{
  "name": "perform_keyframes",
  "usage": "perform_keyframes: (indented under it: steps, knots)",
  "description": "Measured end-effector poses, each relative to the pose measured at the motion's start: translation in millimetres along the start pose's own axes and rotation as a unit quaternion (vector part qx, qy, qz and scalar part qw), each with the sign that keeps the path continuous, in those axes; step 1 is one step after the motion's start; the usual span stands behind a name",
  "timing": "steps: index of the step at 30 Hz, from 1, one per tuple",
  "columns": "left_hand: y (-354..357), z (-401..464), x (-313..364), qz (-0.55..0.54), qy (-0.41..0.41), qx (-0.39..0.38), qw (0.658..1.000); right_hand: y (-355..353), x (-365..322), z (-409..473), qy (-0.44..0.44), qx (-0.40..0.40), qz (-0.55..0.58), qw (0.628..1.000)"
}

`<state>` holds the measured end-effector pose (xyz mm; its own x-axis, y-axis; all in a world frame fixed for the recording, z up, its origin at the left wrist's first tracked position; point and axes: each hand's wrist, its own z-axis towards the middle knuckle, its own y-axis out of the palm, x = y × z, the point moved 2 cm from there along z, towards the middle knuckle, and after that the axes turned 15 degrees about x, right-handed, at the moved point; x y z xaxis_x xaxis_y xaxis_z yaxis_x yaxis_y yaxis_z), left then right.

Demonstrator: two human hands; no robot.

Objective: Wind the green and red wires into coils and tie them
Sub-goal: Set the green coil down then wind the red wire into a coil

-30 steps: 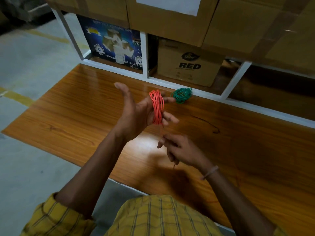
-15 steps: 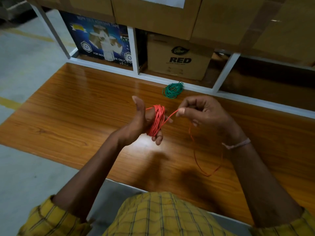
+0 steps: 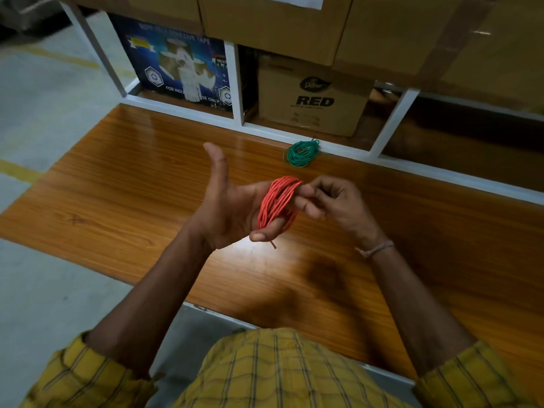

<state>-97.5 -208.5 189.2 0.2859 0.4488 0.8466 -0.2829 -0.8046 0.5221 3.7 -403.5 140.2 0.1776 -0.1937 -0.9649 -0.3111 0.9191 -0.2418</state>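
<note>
Holding its palm up with the thumb raised and clear, the left hand [image 3: 232,207] has the red wire [image 3: 276,203] wound in many loops around its fingers, which curl slightly to keep the bundle in place. A short loose end [image 3: 273,244] of red wire pokes out below the lowest finger. Just beside it, touching the far edge of the loops, the right hand [image 3: 335,201] is closed in a pinch with its fingertips [image 3: 306,191] pressed against the coil, apparently gripping the last stretch of wire; the exact strand it holds is hidden by the fingers. Both hands hover above the wooden table [image 3: 147,184].

The winding looks nearly finished, so tying is likely next. The risk lies there: if the left fingers straighten or slide out before a wrap goes around the bundle, the springy loops could spread and the coil fall apart. A loose pinch on the right could also let the tail slip and unwind a turn.

Farther off, well apart from the hands, the green wire [image 3: 301,153] lies coiled on the table beside the white shelf frame [image 3: 347,150], with cardboard boxes [image 3: 315,101] behind.
</note>
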Motion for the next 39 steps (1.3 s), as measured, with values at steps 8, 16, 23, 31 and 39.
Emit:
perform_keyframes:
  steps: [8,16,23,31,39]
  knots:
    - [-15.3,18.0,-0.5,-0.079,0.075,0.144,0.984,34.3,18.0,-53.4,0.017,-0.088,-0.09,0.992]
    - [-26.6,33.4,-11.7,0.058,0.034,0.25,0.966,21.2,-32.2,-65.2,-0.109,-0.198,-0.223,0.948]
    - [-32.2,14.3,-31.4,0.306,0.006,0.192,0.932,-17.2,-75.9,-19.7,-0.139,-0.086,-0.216,0.963]
    - [-19.0,-5.9,-27.9,0.146,0.008,0.025,0.989,-10.9,-24.9,18.4,-0.077,0.0,-0.174,0.982]
    - [-24.8,0.8,1.0,-0.037,0.079,0.079,0.993,32.7,19.3,-25.4,-0.024,-0.015,-0.172,0.985]
